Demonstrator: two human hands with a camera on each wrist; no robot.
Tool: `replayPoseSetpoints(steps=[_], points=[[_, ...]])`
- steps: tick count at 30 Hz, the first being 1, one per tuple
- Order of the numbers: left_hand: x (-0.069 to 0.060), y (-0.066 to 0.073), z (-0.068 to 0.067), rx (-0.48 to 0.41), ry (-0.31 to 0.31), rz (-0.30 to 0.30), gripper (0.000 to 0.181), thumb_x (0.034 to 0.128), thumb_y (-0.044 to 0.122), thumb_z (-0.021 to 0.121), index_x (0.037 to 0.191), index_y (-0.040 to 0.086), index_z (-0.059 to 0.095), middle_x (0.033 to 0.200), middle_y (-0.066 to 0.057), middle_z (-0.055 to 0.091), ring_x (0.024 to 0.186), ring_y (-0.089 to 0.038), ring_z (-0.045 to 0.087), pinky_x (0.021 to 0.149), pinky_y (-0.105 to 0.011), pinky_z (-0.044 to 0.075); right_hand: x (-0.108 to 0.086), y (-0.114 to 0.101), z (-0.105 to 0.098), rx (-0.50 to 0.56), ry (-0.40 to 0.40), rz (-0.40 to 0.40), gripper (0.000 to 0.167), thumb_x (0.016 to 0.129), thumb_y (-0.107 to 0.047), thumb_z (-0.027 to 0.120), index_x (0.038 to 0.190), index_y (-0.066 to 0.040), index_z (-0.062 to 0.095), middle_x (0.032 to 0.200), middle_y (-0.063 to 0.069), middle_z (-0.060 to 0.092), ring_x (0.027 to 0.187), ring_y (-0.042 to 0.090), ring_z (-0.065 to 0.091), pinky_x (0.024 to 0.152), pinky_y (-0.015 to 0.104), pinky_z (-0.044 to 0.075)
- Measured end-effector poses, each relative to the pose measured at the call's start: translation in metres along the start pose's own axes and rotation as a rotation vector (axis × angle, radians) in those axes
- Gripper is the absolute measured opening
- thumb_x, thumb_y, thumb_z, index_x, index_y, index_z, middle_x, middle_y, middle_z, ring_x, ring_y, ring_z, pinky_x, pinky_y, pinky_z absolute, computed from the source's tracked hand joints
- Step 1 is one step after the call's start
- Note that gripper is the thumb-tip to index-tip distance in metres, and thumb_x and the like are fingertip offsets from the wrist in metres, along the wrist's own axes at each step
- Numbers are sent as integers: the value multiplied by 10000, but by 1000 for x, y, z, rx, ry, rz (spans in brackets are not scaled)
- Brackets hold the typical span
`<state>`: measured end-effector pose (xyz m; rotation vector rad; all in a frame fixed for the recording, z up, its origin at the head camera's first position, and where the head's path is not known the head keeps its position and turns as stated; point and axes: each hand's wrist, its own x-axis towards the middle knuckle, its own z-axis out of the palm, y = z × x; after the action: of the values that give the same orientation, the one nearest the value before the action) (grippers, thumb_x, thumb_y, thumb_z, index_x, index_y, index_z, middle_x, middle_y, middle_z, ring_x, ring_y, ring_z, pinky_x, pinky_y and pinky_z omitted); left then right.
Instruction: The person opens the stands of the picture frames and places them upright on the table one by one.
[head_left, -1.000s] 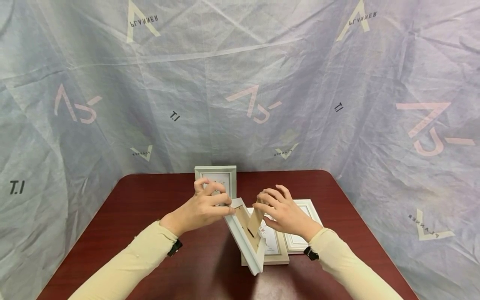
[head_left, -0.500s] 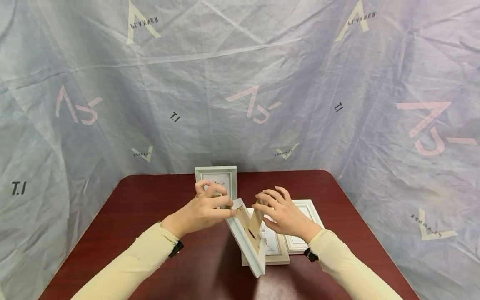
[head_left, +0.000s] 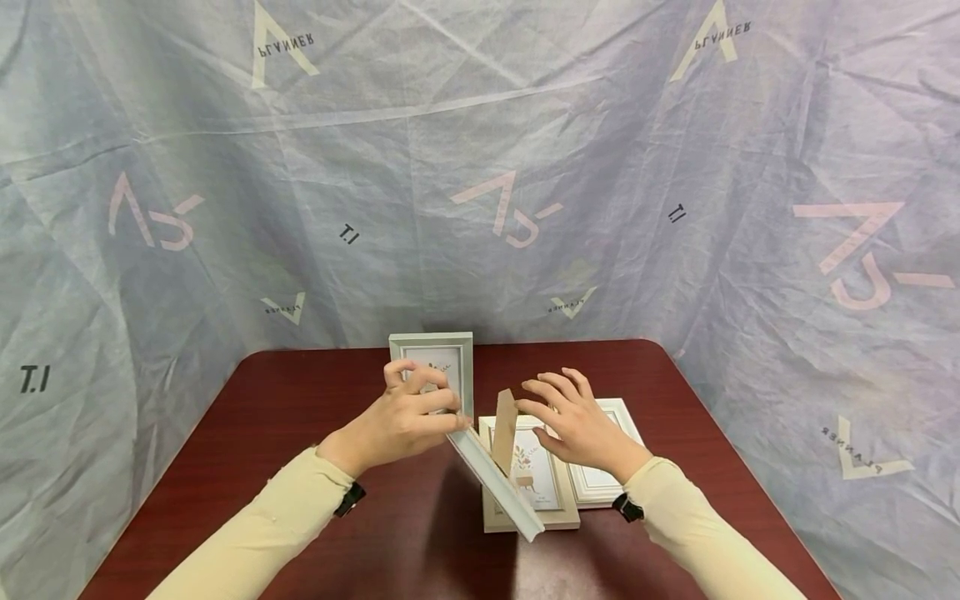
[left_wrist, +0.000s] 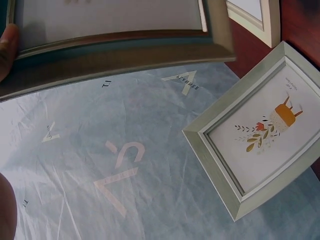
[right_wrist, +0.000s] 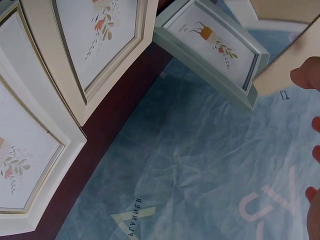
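frame (head_left: 497, 487) in left hand (head_left: 405, 418) — right hand (head_left: 576, 423) perhaps touching stand (head_left: 505, 432)

Pale glare on table (head_left: 555, 567); dimmer, bluish wrist views

We list three frames with floral prints: one white frame (right_wrist: 25, 135), one cream frame (right_wrist: 100, 45) beside it, one grey-green frame (right_wrist: 215, 50); printed cloth (right_wrist: 185, 160); right hand (right_wrist: 316, 152), one digit perhaps touching a tan panel (right_wrist: 280, 75).
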<state>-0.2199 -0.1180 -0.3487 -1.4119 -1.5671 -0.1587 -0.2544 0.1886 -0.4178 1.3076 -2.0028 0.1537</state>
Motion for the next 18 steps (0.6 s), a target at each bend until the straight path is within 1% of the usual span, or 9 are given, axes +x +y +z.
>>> replayPoseSetpoints(steps=[2,4,5,7,9,11,13,18], points=[[-1,0,0,2,3,-13,225,1022,191,529,868,216,691,864,71,574,918,-201,528,845,-521,259,-1,1,0,-5,-3,16,489,744,-143,727,1221,-125,622,1309,141,557,1209,378,478,982,609,294],[-2,0,-1,0,5,-27,178,999,202,578,866,213,696,859,68,579,914,-203,531,844,-525,258,-3,2,1,-13,-5,37,493,752,-157,716,1235,-133,618,1316,139,547,1214,385,469,984,607,284],[-2,-1,-1,-5,4,-37,132,972,201,622,866,211,698,856,67,583,914,-204,531,844,-525,258,-4,2,2,-16,-6,47,501,753,-163,712,1243,-138,612,1320,138,543,1214,386,467,983,608,281],[-3,-1,-2,-18,3,-54,39,884,181,724,862,207,704,849,61,590,912,-203,527,841,-525,256,-6,3,3,-15,-3,68,526,741,-169,723,1253,-140,609,1326,141,539,1216,382,457,975,611,279],[-4,-2,-3,-32,1,-73,138,776,160,810,864,202,713,846,55,595,913,-204,518,836,-523,249,-8,5,4,-12,-3,90,546,733,-177,738,1261,-141,605,1331,145,534,1214,384,452,969,614,276],[-5,-2,-3,-40,4,-88,239,684,130,856,871,195,722,846,45,598,911,-207,509,828,-524,239,-10,6,4,-8,0,111,565,721,-180,754,1264,-134,606,1331,156,534,1208,392,449,958,620,276],[-6,-3,-4,-38,7,-102,290,643,119,878,883,185,730,849,37,597,910,-212,504,822,-526,231,-11,7,4,-12,-3,137,559,729,-196,755,1264,-134,605,1333,158,532,1208,395,447,958,623,277],[-9,-2,-6,0,4,-147,362,601,156,920,914,175,739,863,35,591,927,-227,504,820,-540,220,-15,7,2,-27,-20,212,545,753,-228,742,1270,-137,595,1336,159,526,1213,391,438,960,628,271]])
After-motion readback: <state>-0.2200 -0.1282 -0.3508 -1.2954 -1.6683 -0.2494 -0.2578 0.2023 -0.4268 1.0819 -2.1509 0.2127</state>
